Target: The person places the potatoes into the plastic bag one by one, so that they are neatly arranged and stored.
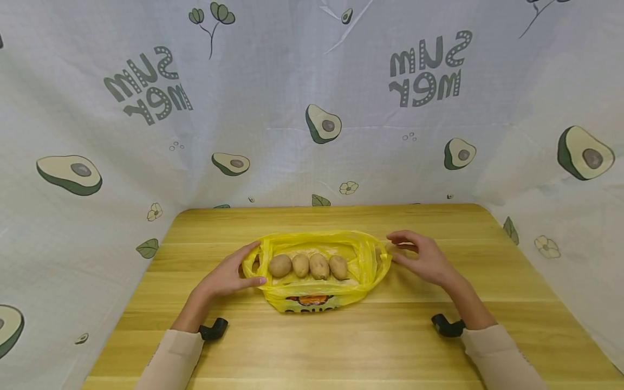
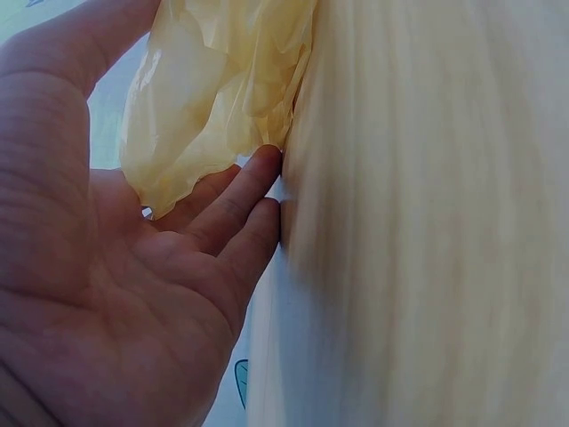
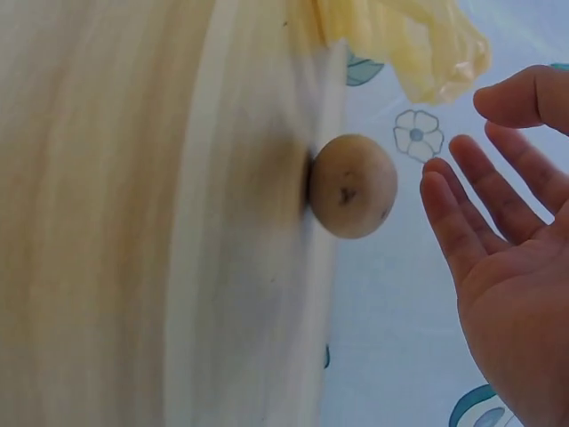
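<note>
A yellow plastic bag (image 1: 312, 290) lies on its side on the table, its mouth spread wide. Inside it several potatoes (image 1: 319, 266) sit in a row. My left hand (image 1: 226, 276) straddles the bag's left end, thumb at the front rim, fingers at the back. In the left wrist view, crumpled yellow film hangs between the thumb and nearly straight fingers, with fingertips at the tabletop. Beside the bag's right end my right hand (image 1: 421, 257) hovers with loosely bent, parted fingers. One loose potato (image 3: 353, 187) rests on the table near its fingertips, apart from them.
The wooden table (image 1: 312, 352) extends around the bag. A white cloth (image 1: 273, 135) printed with avocados and flowers hangs behind it and along both sides. Black wrist mounts (image 1: 213, 329) are on both forearms.
</note>
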Demonstrator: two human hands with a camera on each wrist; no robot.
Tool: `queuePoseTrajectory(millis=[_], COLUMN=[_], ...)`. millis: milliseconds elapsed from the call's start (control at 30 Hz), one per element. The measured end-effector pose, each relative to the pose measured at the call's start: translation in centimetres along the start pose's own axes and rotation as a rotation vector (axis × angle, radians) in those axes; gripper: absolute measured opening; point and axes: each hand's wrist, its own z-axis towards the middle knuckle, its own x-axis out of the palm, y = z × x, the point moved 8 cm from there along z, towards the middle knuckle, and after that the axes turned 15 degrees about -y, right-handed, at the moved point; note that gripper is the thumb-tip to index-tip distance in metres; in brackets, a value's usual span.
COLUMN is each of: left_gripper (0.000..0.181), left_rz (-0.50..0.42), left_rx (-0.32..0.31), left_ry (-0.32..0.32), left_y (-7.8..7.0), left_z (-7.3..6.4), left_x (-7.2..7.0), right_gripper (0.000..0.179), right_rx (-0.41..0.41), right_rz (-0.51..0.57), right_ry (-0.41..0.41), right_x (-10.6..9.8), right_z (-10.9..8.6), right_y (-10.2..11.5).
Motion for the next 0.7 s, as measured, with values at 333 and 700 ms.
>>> queuePoseTrajectory(millis=[333,700], left_gripper=[0.102,0.102], left_rz=[0.012,0.017], left_rx=[0.007,0.002], left_ry=[0.000,0.001], left_y=[0.3,0.3], left_z=[0.0,0.1], left_x=[0.1,0.1], right_gripper=[0.049,0.061], right_rx=[-0.005,0.034], right_rz=[-0.104,-0.129], right_ry=[0.048,0.135], right_x=[0.2,0.8], right_z=[-0.4,-0.8], right_y=[-1.6,-2.9])
